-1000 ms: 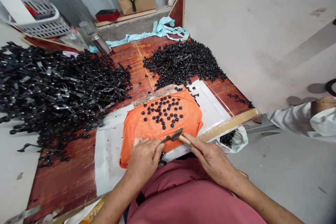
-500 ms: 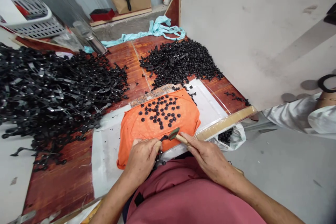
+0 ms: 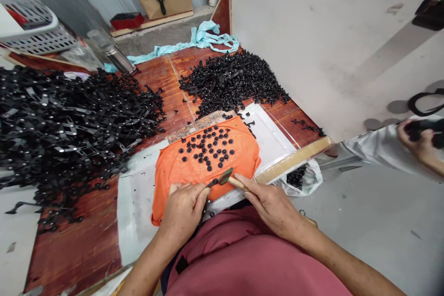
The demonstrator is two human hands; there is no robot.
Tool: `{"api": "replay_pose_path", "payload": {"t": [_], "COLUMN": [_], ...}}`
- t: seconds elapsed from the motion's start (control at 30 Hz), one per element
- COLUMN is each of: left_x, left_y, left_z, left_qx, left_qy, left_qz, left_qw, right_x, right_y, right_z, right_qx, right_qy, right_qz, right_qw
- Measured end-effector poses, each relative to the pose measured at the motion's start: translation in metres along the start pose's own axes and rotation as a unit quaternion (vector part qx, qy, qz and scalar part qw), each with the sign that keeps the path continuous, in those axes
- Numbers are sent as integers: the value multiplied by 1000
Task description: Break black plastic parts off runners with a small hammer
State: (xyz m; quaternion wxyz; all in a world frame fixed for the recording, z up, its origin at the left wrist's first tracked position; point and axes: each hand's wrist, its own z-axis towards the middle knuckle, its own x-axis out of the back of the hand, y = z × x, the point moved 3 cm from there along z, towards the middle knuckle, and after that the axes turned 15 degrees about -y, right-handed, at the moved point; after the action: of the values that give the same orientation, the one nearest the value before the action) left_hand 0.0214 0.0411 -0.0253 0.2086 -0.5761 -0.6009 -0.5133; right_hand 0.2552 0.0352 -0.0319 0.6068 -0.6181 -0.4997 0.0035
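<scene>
My left hand (image 3: 184,207) is closed on a small black plastic part (image 3: 214,181), whose round end sticks out past the thumb. In my right hand (image 3: 272,201) is a small trowel-like blade tool (image 3: 226,175) with a wooden handle and a dark green blade. The blade's tip lies close beside the part's round end; whether they touch I cannot tell. Beneath both is an orange cloth (image 3: 166,180), with several small round black pieces (image 3: 208,145) spread over it. More black parts hang below my left hand, partly hidden.
A large heap of black arm-shaped parts (image 3: 62,125) covers the table's left. Behind the cloth lies a pile of small black pieces (image 3: 236,78). A grey panel (image 3: 312,46) stands on the right. Another person's hand (image 3: 419,145) holds a black object there. A bag (image 3: 308,180) hangs below the edge.
The view has shifted slightly, so the table sits further left. The other person's hand with a black object has come into sight at the right. My hands keep nearly the same pose.
</scene>
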Motion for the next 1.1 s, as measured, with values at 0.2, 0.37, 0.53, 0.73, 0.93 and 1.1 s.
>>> {"api": "replay_pose_path", "payload": {"t": [0.2,0.37,0.53,0.73,0.93,1.1], "left_x": [2,4,8,18,20,16], "left_y": [1,6,12,15,17,13], "left_z": [2,3,2,6,8,6], "left_qx": [19,34,51,58,53,41], "left_qy": [-10,-27,-58,-113,-119,-100], "left_qz": [78,119,159,133,121,114], "left_qw": [997,992,984,983,984,988], "right_x": [1,0,0,14,13,13], "right_y": [-1,-1,1,-11,-21,-20], "right_z": [0,0,0,-5,-2,-2], "right_qx": [-11,-24,-18,13,41,61], "right_qy": [-9,-13,-7,26,43,70], "right_qz": [-5,-25,-32,-71,-162,-151], "right_qw": [1000,999,999,997,985,984]}}
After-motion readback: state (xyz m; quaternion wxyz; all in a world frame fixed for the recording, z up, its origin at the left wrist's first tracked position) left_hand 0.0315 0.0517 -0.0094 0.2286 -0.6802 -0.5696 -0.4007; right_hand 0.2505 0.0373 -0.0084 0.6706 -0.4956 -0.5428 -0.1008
